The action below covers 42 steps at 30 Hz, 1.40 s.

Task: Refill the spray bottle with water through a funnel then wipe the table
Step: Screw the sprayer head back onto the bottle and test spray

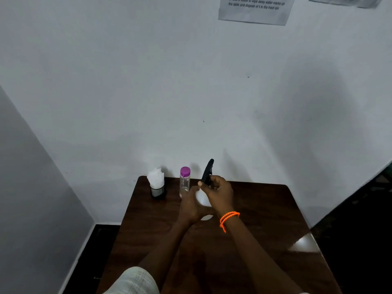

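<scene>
Here the left hand (192, 205) wraps the rounded white spray bottle (203, 200) mid-bench (265, 219), fingers curled; the right hand (219, 193) pinches its black plastic trigger head (207, 170).

Dark brown wooden table (265, 209) pushed against a plain white wall (148, 81); above it, printed paper notices (255, 9) taped high up; left of it, a grey side wall (25, 187); below, black floor (360, 230); glare on its right edge
</scene>
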### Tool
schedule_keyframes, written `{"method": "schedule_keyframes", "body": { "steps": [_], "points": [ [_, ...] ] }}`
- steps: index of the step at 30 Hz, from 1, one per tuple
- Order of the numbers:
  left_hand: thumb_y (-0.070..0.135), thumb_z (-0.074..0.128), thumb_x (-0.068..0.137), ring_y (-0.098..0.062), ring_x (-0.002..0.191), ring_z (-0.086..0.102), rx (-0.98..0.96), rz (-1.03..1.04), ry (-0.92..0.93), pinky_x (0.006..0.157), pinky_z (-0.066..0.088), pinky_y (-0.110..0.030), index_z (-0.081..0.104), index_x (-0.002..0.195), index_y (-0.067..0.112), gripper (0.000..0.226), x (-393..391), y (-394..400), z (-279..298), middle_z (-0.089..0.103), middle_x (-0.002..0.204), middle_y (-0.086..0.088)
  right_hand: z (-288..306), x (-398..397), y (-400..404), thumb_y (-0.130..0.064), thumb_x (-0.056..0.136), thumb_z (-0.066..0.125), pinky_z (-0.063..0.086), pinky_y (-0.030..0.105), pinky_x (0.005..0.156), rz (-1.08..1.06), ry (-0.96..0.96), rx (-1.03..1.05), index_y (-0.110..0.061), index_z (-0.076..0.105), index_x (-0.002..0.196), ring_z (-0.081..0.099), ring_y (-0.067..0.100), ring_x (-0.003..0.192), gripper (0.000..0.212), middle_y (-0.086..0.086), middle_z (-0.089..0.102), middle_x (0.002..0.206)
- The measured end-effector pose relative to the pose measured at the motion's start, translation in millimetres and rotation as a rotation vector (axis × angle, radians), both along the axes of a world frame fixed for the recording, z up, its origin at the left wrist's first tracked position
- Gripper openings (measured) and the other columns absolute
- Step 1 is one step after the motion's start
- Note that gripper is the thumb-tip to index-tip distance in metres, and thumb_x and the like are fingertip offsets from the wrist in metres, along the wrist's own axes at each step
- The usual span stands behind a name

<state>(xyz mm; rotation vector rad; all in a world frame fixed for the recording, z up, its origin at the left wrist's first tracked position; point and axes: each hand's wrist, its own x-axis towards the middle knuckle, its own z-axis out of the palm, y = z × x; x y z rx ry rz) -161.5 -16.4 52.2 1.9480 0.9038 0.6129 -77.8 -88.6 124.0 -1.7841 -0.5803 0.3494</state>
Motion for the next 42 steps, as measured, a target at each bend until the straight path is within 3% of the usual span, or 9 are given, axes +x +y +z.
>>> {"method": "schedule_keyframes", "body": {
  "steps": [8,14,17,20,25,29,34,39,42],
  "points": [
    [0.056,0.086,0.053,-0.001,0.095,0.067,0.011,0.039,-0.029,0.077,0.060,-0.031,0.064,0.113,0.026,0.070,7.8,-7.6,-9.1,0.069,0.103,0.007,2.7,-10.3,0.1,-0.031,0.059,0.094,0.057,0.039,0.074,-0.139,-0.053,-0.014,-0.032,0.062,0.065,0.068,0.010,0.077,0.033,-0.009,0.069,0.078],
    [0.065,0.092,0.036,-0.008,0.101,0.063,-0.009,0.008,0.054,0.078,0.056,-0.024,0.062,0.117,0.025,0.095,1.9,-3.1,-19.6,0.064,0.114,0.002,6.1,-1.7,-6.5,-0.027,0.073,0.089,0.055,0.032,0.086,0.077,-0.017,-0.078,-0.022,0.073,0.092,0.068,0.014,0.096,0.025,-0.003,0.072,0.098],
    [0.058,0.093,0.033,-0.013,0.090,0.064,-0.019,-0.016,0.088,0.064,0.049,-0.019,0.064,0.103,0.020,0.085,-1.8,-0.3,-15.9,0.065,0.102,-0.005,4.0,-0.8,-7.0,-0.029,0.077,0.086,0.055,0.035,0.086,0.088,-0.059,-0.096,-0.018,0.076,0.096,0.068,0.016,0.095,0.025,-0.001,0.071,0.096],
    [0.056,0.094,0.039,-0.006,0.093,0.065,-0.031,0.000,0.021,0.071,0.056,-0.023,0.064,0.105,0.020,0.082,-6.9,-6.4,-8.5,0.065,0.102,0.003,1.0,-6.0,-5.9,-0.037,0.074,0.087,0.055,0.034,0.081,0.016,-0.140,-0.126,-0.021,0.079,0.097,0.065,0.009,0.084,0.029,-0.007,0.069,0.087],
    [0.022,0.082,0.074,-0.002,0.080,0.060,-0.055,0.078,-0.024,0.074,0.044,-0.023,0.061,0.104,0.021,0.037,-13.7,-35.1,16.2,0.055,0.099,0.011,2.1,-20.4,-3.6,-0.042,0.070,0.086,0.054,0.033,0.081,-0.136,-0.224,-0.144,-0.027,0.080,0.092,0.068,0.012,0.082,0.028,-0.006,0.075,0.090],
    [0.031,0.067,0.089,-0.032,0.100,0.061,-0.075,0.229,0.119,0.084,0.050,-0.035,0.054,0.132,0.019,0.047,-14.7,-45.9,15.6,0.048,0.122,-0.013,-6.9,-33.8,-2.0,-0.041,0.068,0.084,0.055,0.038,0.078,-0.189,-0.285,-0.124,-0.029,0.080,0.088,0.071,0.020,0.082,0.024,-0.002,0.075,0.084],
    [0.029,0.073,0.082,-0.033,0.097,0.061,-0.056,0.247,0.107,0.086,0.052,-0.037,0.051,0.135,0.015,0.059,-23.6,-42.8,9.6,0.045,0.119,-0.012,-17.5,-38.2,3.2,-0.025,0.072,0.088,0.051,0.021,0.076,-0.080,-0.149,-0.034,-0.020,0.080,0.095,0.070,0.016,0.087,0.025,-0.001,0.075,0.091],
    [0.048,0.089,0.046,-0.013,0.102,0.053,-0.104,0.072,0.081,0.087,0.050,-0.028,0.043,0.140,0.027,0.107,-52.3,-24.2,0.3,0.040,0.120,0.000,-27.7,-30.3,-0.9,-0.015,0.076,0.086,0.060,0.037,0.081,0.167,-0.034,0.032,-0.031,0.076,0.084,0.074,0.009,0.085,0.021,-0.009,0.079,0.086],
    [0.050,0.094,0.043,0.000,0.109,0.049,-0.074,-0.030,0.107,0.088,0.046,-0.019,0.048,0.136,0.029,0.106,-70.1,-10.5,-7.5,0.046,0.125,0.010,-28.9,-29.3,-6.2,-0.011,0.080,0.084,0.059,0.035,0.086,0.310,0.052,0.050,-0.021,0.078,0.094,0.074,0.011,0.091,0.018,-0.004,0.079,0.093]
  ]
}}
